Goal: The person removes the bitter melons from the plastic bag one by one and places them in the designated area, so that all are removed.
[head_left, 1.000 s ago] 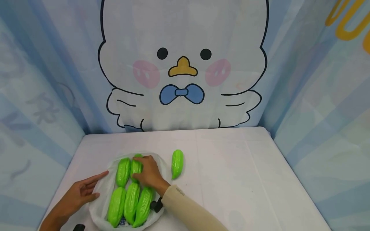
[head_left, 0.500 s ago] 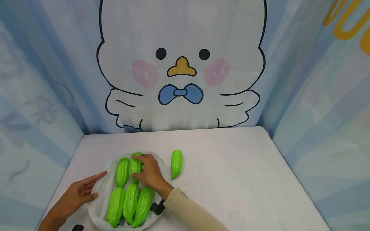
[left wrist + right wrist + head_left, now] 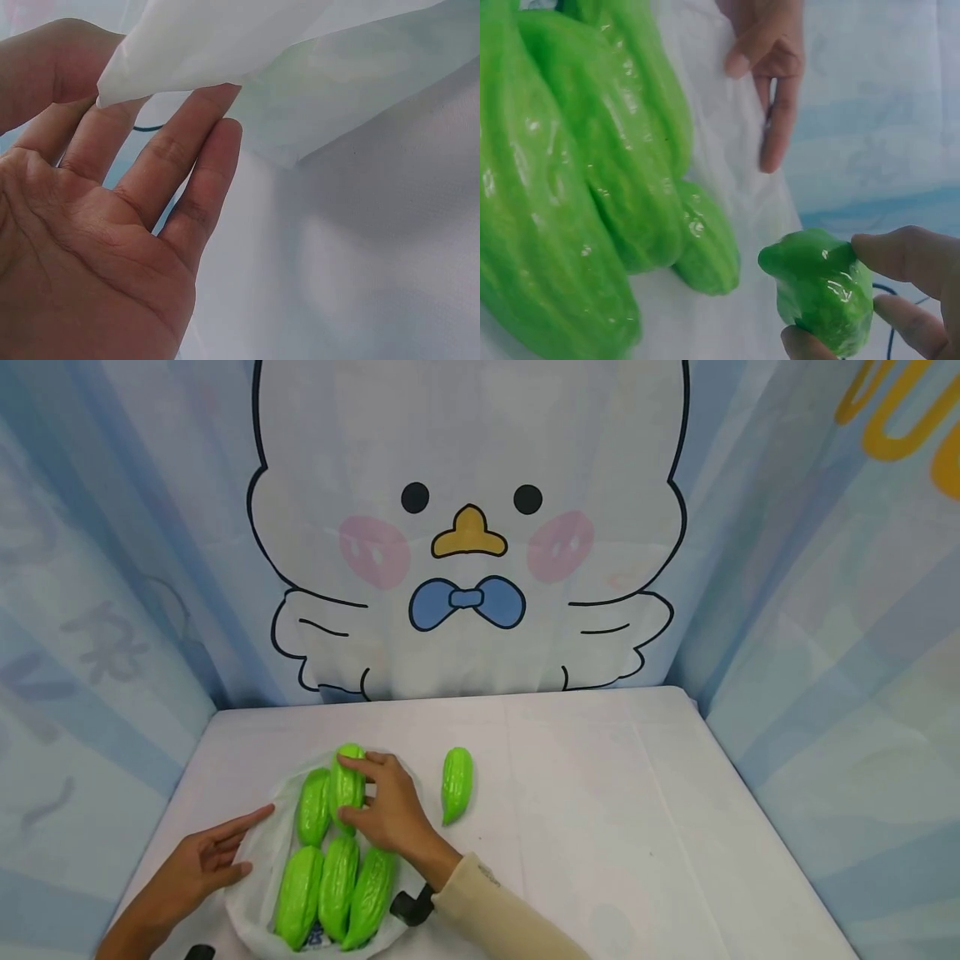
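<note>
My right hand (image 3: 390,806) pinches a glossy green bitter melon (image 3: 346,785) between thumb and fingers, over the far part of a white plastic bag (image 3: 258,868). In the right wrist view this bitter melon (image 3: 821,289) appears end-on, raised apart from the others. Several more lie in the bag, among them a front-left bitter melon (image 3: 300,893) and a far-left bitter melon (image 3: 313,810). At the bag's left edge is my left hand (image 3: 198,868), its fingers extended against the plastic. The left wrist view shows the bag's rim covering some fingertips of that hand (image 3: 112,217).
One loose bitter melon (image 3: 457,785) lies on the white table (image 3: 600,810), right of the bag. Blue printed curtains (image 3: 840,710) enclose the table's sides and back. A black device (image 3: 411,906) sits at my right wrist.
My right hand has lifted the pinched bitter melon a little up and away from the others. The left hand stays by the bag's edge. The whole head view has shifted slightly.
</note>
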`<state>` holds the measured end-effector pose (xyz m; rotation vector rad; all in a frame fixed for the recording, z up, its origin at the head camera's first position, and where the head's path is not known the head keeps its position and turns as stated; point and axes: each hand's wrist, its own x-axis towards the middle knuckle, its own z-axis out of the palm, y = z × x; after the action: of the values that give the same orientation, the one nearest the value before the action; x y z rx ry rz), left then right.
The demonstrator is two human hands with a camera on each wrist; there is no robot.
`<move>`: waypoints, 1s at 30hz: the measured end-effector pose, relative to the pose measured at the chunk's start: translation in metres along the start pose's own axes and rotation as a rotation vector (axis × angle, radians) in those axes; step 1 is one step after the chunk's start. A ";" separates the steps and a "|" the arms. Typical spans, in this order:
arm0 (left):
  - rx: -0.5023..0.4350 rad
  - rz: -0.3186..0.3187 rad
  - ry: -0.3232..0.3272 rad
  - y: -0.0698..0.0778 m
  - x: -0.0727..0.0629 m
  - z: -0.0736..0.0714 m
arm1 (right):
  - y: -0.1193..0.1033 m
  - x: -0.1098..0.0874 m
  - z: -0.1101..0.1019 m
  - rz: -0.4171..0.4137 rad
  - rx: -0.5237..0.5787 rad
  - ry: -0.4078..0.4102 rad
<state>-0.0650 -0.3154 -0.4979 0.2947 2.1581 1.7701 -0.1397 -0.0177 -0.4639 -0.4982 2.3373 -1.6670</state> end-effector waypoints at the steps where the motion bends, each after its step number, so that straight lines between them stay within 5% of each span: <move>1: 0.003 -0.001 0.003 0.000 0.000 0.000 | -0.002 -0.001 -0.002 -0.007 0.011 -0.003; 16: 0.072 -0.033 0.046 -0.003 0.000 -0.003 | -0.019 -0.004 -0.037 -0.046 0.048 0.087; 30: 0.041 0.030 0.025 -0.006 0.002 0.000 | -0.016 -0.014 -0.073 -0.040 0.090 0.168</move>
<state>-0.0669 -0.3158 -0.5038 0.3184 2.2202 1.7565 -0.1517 0.0467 -0.4247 -0.4045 2.3671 -1.8903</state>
